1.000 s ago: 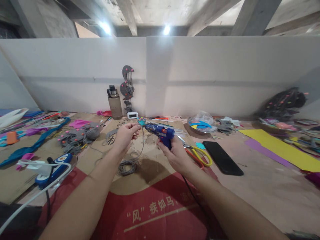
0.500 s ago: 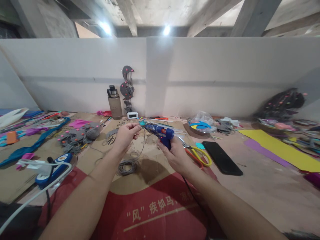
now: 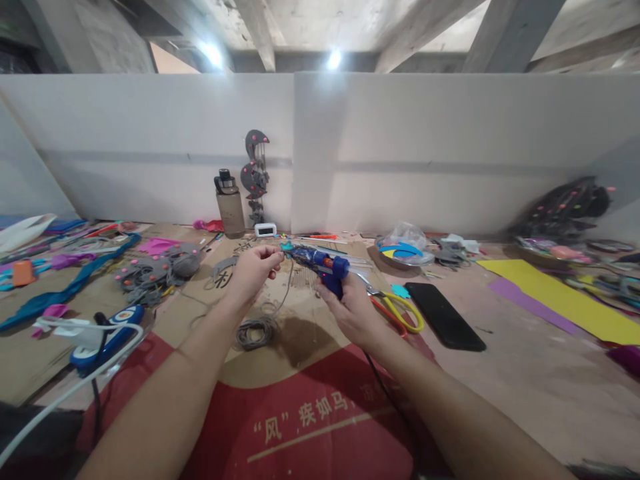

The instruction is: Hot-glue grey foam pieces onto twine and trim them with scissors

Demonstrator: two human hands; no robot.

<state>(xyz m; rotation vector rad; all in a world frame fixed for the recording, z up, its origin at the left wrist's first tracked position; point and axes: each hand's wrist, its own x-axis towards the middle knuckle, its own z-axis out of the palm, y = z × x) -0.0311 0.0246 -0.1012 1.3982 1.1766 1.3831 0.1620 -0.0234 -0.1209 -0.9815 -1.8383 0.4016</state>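
My right hand grips a blue hot glue gun, its nozzle pointing left toward my left hand. My left hand is closed in a pinch on a small teal piece at the gun's tip. A thin grey cord hangs from the pinch down to a grey coil lying on the cardboard. The gun's black cable runs back along my right forearm.
Yellow-handled scissors and a black phone lie right of my right hand. A brown bottle and a grey moon ornament stand at the white wall. Grey felt pieces lie left; yellow foam sheet right.
Almost nothing has changed. Both hands hold their positions, with the glue gun tip staying at the piece pinched in my left hand.
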